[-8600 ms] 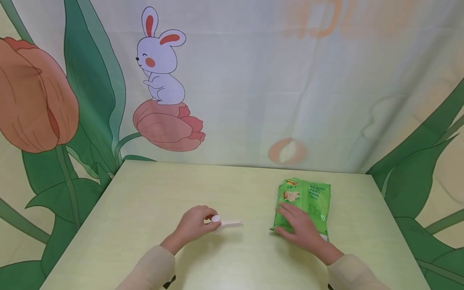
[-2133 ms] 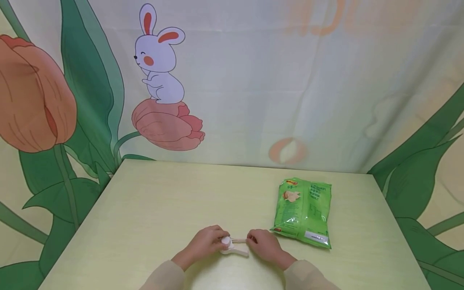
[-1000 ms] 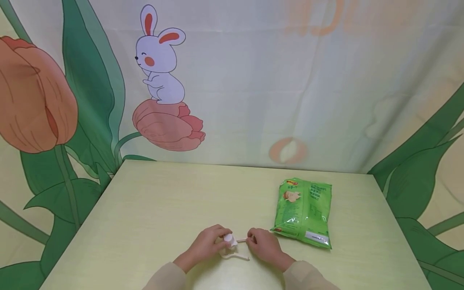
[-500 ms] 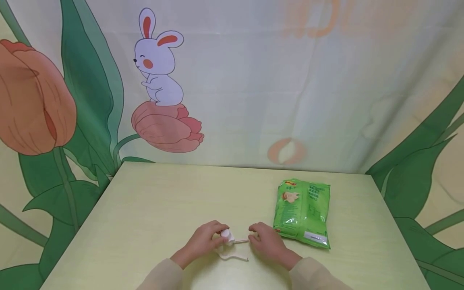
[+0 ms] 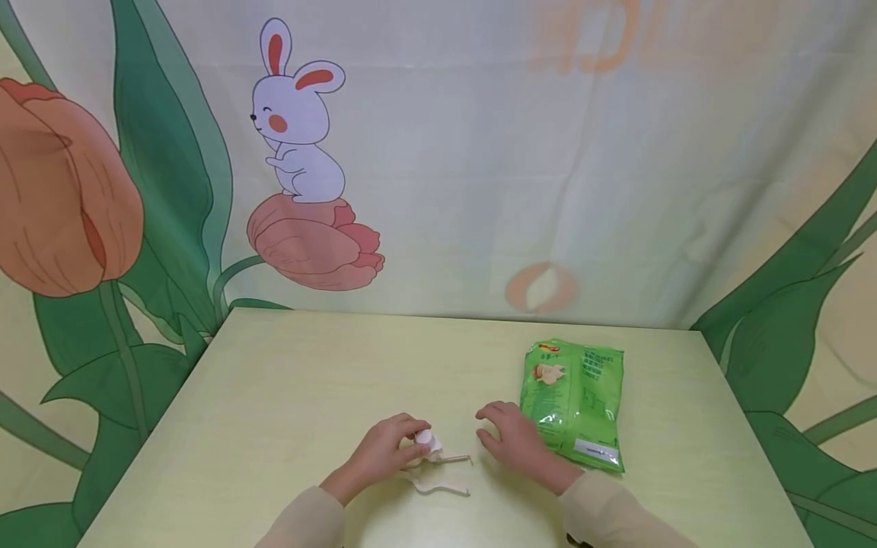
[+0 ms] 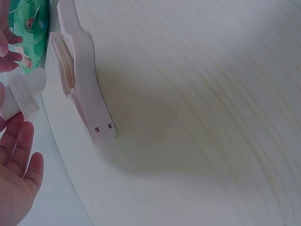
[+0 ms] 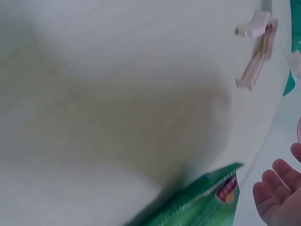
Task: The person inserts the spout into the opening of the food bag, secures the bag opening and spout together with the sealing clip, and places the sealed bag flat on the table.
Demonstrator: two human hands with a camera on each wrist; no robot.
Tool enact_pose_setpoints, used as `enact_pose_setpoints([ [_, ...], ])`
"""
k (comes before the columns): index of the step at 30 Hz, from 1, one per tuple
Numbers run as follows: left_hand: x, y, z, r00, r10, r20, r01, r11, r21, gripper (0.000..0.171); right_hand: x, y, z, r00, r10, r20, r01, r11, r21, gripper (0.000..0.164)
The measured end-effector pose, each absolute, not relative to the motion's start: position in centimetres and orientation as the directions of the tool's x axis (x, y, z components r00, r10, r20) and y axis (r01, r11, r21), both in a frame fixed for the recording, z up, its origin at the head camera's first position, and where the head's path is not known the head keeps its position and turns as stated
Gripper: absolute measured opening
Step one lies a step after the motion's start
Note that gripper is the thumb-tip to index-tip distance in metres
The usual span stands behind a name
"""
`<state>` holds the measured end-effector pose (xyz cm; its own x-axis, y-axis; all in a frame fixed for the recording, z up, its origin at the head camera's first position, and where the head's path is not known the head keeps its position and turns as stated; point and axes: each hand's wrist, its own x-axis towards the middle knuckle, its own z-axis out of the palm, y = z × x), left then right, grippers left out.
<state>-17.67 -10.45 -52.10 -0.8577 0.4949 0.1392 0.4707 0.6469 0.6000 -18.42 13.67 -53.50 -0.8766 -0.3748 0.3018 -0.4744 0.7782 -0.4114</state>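
Note:
My left hand [image 5: 384,453] pinches a white capped pour spout [image 5: 426,439] between thumb and fingers. By it, a pale pink bag-sealing clip [image 5: 441,489] has its two arms spread apart, their ends pointing right. In the left wrist view a gap shows between the spout [image 6: 21,94] and the clip [image 6: 87,80]. My right hand [image 5: 517,438] holds nothing; its fingers are loosely bent over the table, beside the green snack bag [image 5: 572,403]. In the right wrist view, those relaxed fingers [image 7: 277,186] show near a corner of the bag [image 7: 202,202].
The snack bag lies flat, back side up, on the right part of the pale yellow table [image 5: 308,373]. Behind the table's far edge hangs a curtain [image 5: 445,167] printed with a rabbit and tulips.
Earlier my right hand touched the bag, then pinched one arm of the clip. It has since let go and moved right, nearer the bag. The clip's arms have spread; my left hand keeps its grip.

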Motion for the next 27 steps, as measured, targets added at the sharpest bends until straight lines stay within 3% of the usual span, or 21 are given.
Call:
enact_pose_setpoints([
  [16, -18.0, -10.3, -51.6, -0.866, 0.482, 0.136, 0.466, 0.676, 0.572, 0.029, -21.0, 16.7, -51.3, -0.868, -0.329, 0.371, -0.462, 0.807, -0.367, 0.033],
  [27, -18.1, -10.3, -51.6, -0.870, 0.478, 0.123, 0.455, 0.680, 0.575, 0.029, -23.1, 18.6, -50.6, -0.923, -0.266, 0.279, -0.351, 0.879, -0.323, 0.046],
])
